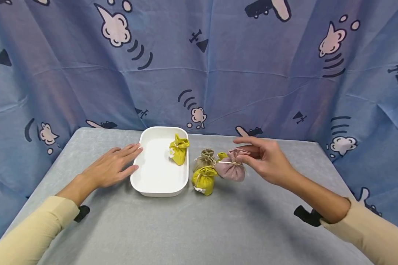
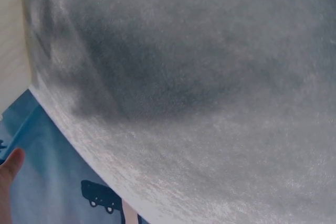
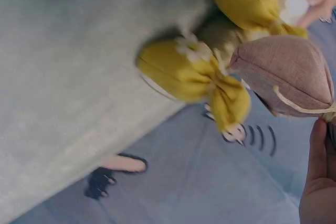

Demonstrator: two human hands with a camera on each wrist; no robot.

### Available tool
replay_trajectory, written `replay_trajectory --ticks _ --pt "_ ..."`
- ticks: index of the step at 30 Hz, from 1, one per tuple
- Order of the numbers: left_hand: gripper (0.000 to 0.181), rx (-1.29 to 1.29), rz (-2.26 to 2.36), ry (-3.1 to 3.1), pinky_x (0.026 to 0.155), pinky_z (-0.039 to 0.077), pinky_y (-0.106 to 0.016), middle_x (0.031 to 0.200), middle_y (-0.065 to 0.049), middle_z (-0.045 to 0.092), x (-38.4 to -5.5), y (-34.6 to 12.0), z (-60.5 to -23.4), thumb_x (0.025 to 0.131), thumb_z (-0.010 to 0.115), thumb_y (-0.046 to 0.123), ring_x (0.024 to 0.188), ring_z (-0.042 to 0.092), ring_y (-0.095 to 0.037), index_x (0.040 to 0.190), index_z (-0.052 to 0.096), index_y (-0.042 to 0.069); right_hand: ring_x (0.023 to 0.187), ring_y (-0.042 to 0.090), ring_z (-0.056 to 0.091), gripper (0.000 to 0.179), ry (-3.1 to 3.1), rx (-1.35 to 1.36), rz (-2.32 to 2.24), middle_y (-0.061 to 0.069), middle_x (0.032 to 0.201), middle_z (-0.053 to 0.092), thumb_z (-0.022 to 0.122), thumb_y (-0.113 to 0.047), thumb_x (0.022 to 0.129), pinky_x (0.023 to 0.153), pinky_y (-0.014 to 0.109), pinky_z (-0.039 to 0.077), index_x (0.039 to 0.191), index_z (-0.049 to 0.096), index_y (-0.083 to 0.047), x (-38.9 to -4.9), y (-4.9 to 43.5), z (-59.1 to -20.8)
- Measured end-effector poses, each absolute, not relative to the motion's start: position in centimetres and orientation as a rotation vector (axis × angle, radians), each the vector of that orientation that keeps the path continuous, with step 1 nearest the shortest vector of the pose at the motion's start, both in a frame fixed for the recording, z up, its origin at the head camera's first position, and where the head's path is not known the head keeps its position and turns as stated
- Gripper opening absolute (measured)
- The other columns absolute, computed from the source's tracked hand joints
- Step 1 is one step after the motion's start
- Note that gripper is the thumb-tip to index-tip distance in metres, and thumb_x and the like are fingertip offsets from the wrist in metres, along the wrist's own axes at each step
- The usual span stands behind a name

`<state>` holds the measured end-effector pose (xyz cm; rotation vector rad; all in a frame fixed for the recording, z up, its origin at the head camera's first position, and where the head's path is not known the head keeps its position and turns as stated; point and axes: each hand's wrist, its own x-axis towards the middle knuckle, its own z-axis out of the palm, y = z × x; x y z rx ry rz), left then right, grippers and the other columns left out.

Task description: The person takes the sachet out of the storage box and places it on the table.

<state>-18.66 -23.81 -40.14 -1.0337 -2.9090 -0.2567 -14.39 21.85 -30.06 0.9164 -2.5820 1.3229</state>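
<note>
My right hand (image 1: 265, 158) pinches the gathered neck of a pink cloth pouch (image 1: 230, 171) tied with pale cord. In the right wrist view this pouch (image 3: 286, 74) hangs from the fingertips, above the other pouches. Close to it stand a yellow pouch (image 1: 203, 181), an olive-brown pouch (image 1: 204, 159) and another yellow pouch (image 1: 222, 156), mostly hidden behind the pink one. My left hand (image 1: 112, 165) rests with straight fingers at the left rim of a white tray (image 1: 152, 176). Inside the tray, at its right side, lies a yellow pouch (image 1: 179, 151) with a white flower.
A grey cloth-covered table (image 1: 199, 228) lies under everything. Behind and beside it hangs a blue patterned curtain (image 1: 172, 55). The tray's right wall is close beside the group of pouches.
</note>
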Motion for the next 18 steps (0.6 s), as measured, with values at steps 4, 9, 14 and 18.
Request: replay_trajectory --ticks 4,9,14,18 --pt "0.060 -1.035 -0.259 -2.904 0.108 0.034 -0.057 0.158 -0.018 0.034 -18.7 -23.8 -40.2 0.105 0.047 0.037 0.143 0.036 -0.034 0.154 0.036 0.004 0.096 0.012 0.072 0.043 -2.620 0.907 1.327 0.017 0.115 0.071 0.073 0.009 0.084 0.076 0.024 0.058 0.126 0.064 0.001 -14.3 22.1 -31.6" --pt "0.060 -1.039 -0.263 -2.898 0.108 0.034 -0.057 0.157 -0.018 0.035 -18.7 -23.8 -40.2 0.105 0.047 0.036 0.143 0.036 -0.034 0.153 0.037 0.003 0.094 0.019 0.073 0.041 -2.643 0.892 1.352 0.022 0.116 0.069 0.073 0.010 0.084 0.075 0.025 0.058 0.124 0.064 0.006 -14.3 22.3 -33.5" --pt "0.060 -1.034 -0.266 -2.898 0.108 0.034 -0.057 0.157 -0.018 0.035 -18.6 -23.8 -40.2 0.104 0.048 0.036 0.143 0.037 -0.034 0.153 0.037 0.003 0.095 0.022 0.073 0.039 -2.680 0.861 1.393 0.021 0.115 0.070 0.072 0.008 0.086 0.075 0.025 0.058 0.124 0.064 0.006 -14.3 22.3 -34.9" --pt "0.060 -1.037 -0.270 -2.895 0.108 0.034 -0.057 0.157 -0.018 0.035 -18.6 -23.8 -40.2 0.104 0.048 0.036 0.143 0.036 -0.034 0.153 0.037 0.003 0.098 0.023 0.072 0.040 -2.723 0.820 1.437 0.022 0.118 0.068 0.071 0.007 0.087 0.077 0.025 0.058 0.126 0.064 0.005 -14.3 22.3 -35.5"
